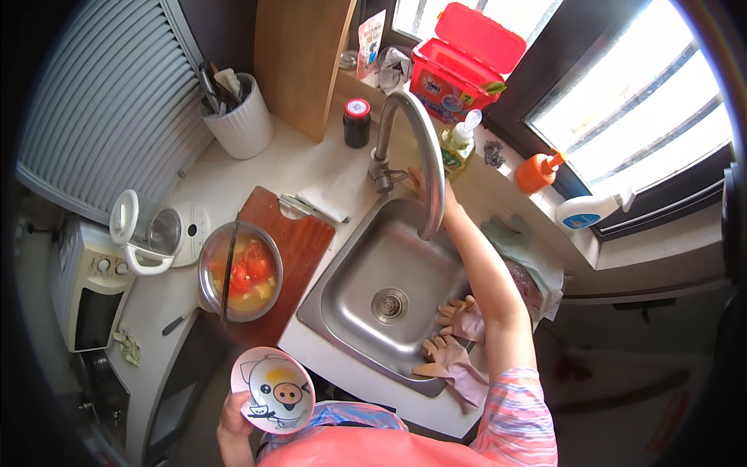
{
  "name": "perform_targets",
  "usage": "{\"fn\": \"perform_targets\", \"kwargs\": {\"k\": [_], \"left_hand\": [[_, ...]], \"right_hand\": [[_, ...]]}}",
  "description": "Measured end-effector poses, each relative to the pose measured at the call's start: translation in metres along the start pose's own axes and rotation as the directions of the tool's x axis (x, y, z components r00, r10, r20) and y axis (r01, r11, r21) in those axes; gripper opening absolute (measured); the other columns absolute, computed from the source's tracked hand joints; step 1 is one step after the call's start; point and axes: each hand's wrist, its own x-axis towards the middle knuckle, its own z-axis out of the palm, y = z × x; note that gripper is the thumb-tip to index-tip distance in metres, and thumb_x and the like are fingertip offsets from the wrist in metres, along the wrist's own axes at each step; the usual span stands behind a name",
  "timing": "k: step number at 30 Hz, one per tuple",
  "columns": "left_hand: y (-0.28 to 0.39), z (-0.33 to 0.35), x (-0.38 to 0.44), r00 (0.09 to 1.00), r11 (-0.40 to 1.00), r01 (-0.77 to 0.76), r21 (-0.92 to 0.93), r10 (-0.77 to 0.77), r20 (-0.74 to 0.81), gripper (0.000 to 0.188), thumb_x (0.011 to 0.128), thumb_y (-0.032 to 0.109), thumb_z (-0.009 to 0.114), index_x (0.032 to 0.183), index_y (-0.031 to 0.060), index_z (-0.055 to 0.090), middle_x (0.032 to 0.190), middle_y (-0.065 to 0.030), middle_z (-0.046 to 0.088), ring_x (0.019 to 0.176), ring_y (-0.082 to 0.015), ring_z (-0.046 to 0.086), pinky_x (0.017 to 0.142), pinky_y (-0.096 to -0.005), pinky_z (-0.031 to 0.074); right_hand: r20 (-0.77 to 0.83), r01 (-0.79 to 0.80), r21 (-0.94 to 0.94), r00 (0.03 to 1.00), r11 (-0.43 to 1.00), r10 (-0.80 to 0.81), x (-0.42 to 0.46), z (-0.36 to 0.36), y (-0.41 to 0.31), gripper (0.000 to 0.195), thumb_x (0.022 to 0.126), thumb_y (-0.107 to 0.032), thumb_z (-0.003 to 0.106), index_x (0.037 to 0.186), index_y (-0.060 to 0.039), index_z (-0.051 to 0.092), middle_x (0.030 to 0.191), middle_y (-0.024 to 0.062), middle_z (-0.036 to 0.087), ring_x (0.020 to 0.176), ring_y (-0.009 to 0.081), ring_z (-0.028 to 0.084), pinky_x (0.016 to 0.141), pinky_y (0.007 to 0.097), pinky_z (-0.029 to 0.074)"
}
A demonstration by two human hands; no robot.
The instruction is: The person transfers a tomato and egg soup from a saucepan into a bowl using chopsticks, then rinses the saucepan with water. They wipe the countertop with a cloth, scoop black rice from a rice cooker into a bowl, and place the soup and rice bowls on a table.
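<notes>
My left hand [234, 413] grips the rim of a pink-edged bowl [280, 415] with a cartoon pig on its inside. A yellow smear shows in the bowl, which is tilted and held in front of my body, left of the sink. My right arm stretches across the stainless steel sink [356, 280]. At its far end my right hand [430, 188] has its fingers at the lever [401, 176] of the gooseneck faucet [415, 117]; the spout hides part of that hand. No water stream is visible under the spout.
Pink rubber gloves [452, 359] drape over the sink's right edge. A pot of tomato soup [250, 274] with chopsticks across it stands on a wooden cutting board [309, 236]. Dish soap [458, 146] is behind the faucet. A utensil holder [242, 125] and jar [356, 124] stand further back.
</notes>
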Motion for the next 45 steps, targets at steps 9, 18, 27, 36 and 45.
{"fn": "perform_targets", "kwargs": {"k": [9, 18, 27, 36, 45], "left_hand": [[-0.001, 0.007, -0.004, 1.0, 1.0, -0.005, 0.001, 0.005, -0.009, 0.059, 0.074, 0.025, 0.056, 0.122, -0.0043, 0.038, 0.11, -0.0139, 0.055, 0.097, -0.0209, 0.056, 0.083, -0.031, 0.046], [-0.001, -0.008, -0.006, 0.999, 0.999, -0.036, 0.018, 0.036, -0.01, 0.057, 0.075, 0.024, 0.054, 0.122, -0.0049, 0.038, 0.11, -0.0141, 0.055, 0.097, -0.0213, 0.056, 0.082, -0.031, 0.046], [0.008, -0.008, 0.006, 0.999, 0.999, 0.001, 0.045, -0.003, 0.043, 0.056, 0.077, 0.025, 0.053, 0.122, -0.005, 0.038, 0.11, -0.0137, 0.054, 0.098, -0.0205, 0.056, 0.083, -0.0307, 0.046], [0.012, 0.0, 0.005, 0.998, 0.997, -0.031, 0.073, 0.027, 0.058, 0.057, 0.076, 0.023, 0.054, 0.123, -0.0039, 0.038, 0.111, -0.0131, 0.053, 0.099, -0.0195, 0.054, 0.083, -0.0298, 0.045], [0.012, -0.007, 0.012, 1.0, 0.997, -0.007, 0.072, 0.006, 0.023, 0.056, 0.075, 0.021, 0.053, 0.123, -0.0033, 0.038, 0.11, -0.0127, 0.052, 0.098, -0.0197, 0.054, 0.084, -0.0301, 0.044]], "right_hand": [[-0.103, 0.055, 0.064, 0.994, 0.996, -0.048, -0.012, 0.008, -0.001, 0.013, 0.075, -0.013, 0.053, 0.071, -0.0027, 0.061, 0.071, 0.0197, 0.06, 0.07, 0.0379, 0.058, 0.063, 0.0441, 0.047], [0.038, -0.153, 0.234, 0.988, 0.96, 0.148, -0.044, -0.028, -0.025, 0.016, 0.076, -0.013, 0.053, 0.086, -0.0008, 0.058, 0.082, 0.0222, 0.06, 0.077, 0.039, 0.056, 0.068, 0.0457, 0.045], [0.939, -0.948, 0.28, 0.303, 0.151, 0.164, -0.138, -0.072, -0.067, 0.017, 0.088, -0.01, 0.048, 0.094, 0.0024, 0.058, 0.07, 0.0027, 0.049, 0.048, 0.0054, 0.039, 0.037, 0.0179, 0.028], [0.515, -0.492, 0.056, 0.76, 0.869, 0.397, -0.13, -0.038, -0.058, 0.015, 0.074, -0.004, 0.052, 0.081, 0.0019, 0.064, 0.071, 0.0158, 0.061, 0.064, 0.0281, 0.06, 0.06, 0.035, 0.049], [0.361, -0.079, -0.028, 0.929, 0.996, 0.084, -0.133, -0.068, -0.062, 0.015, 0.072, -0.007, 0.056, 0.083, -0.0055, 0.066, 0.077, 0.0172, 0.061, 0.074, 0.0352, 0.06, 0.069, 0.041, 0.048]]}}
